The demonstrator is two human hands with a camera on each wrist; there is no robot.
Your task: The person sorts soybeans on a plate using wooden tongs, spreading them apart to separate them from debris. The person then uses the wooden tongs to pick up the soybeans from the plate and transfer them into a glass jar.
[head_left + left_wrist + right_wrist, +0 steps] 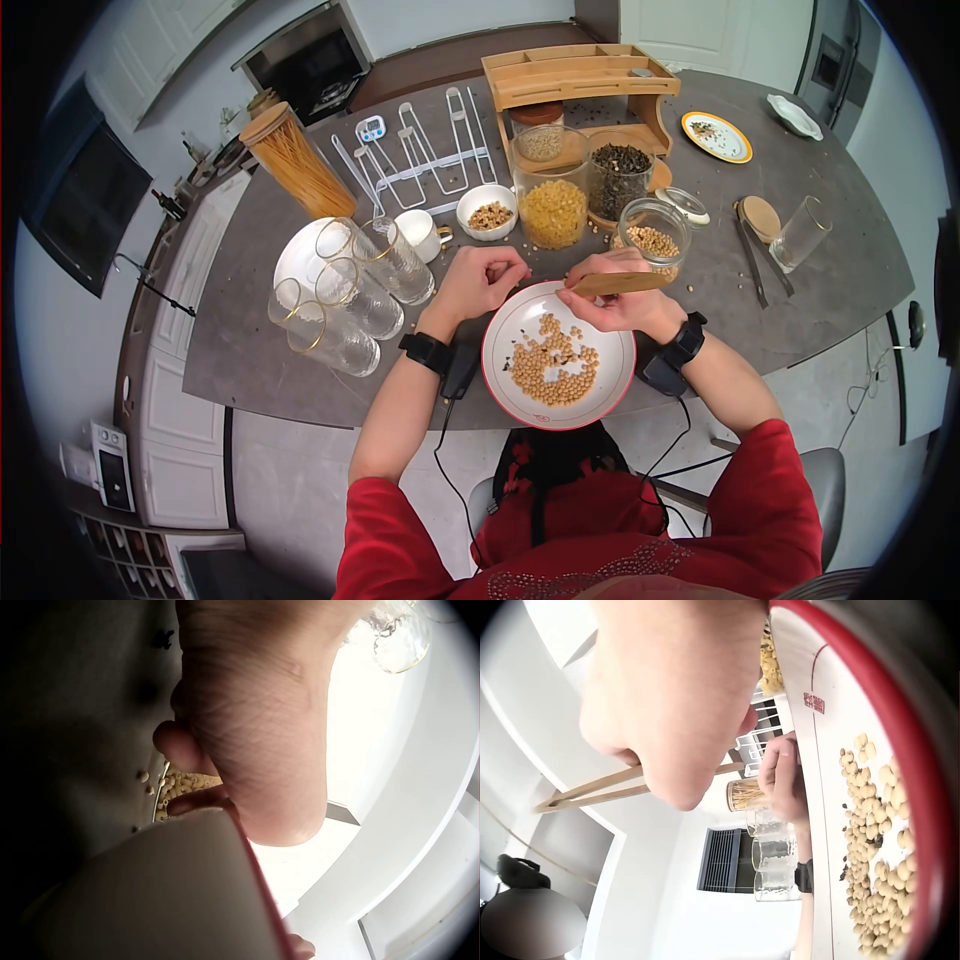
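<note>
A white plate (pixel 612 345) with a red rim sits at the table's front edge, holding pale round soybeans (pixel 562 392) mixed with several dark flecks. Above its far right rim, my right hand (pixel 625 300) grips wooden tongs (pixel 622 283). In the right wrist view the tongs' joined end points away from the plate; their tips are partly hidden behind the hand. My left hand (pixel 478 283) rests by the plate's far left rim with fingers loosely curled. The left wrist view shows a gap between its thumb and finger. Beyond the right hand stands a glass jar of soybeans (pixel 652 241).
Tall glasses (pixel 362 297) and a white mug (pixel 418 236) stand left. Behind are a bowl of mixed beans (pixel 490 216), a pasta jar (pixel 553 212), a wire rack (pixel 430 160) and a wooden shelf (pixel 575 85). Dark tongs (pixel 755 265) and a glass (pixel 802 236) lie right.
</note>
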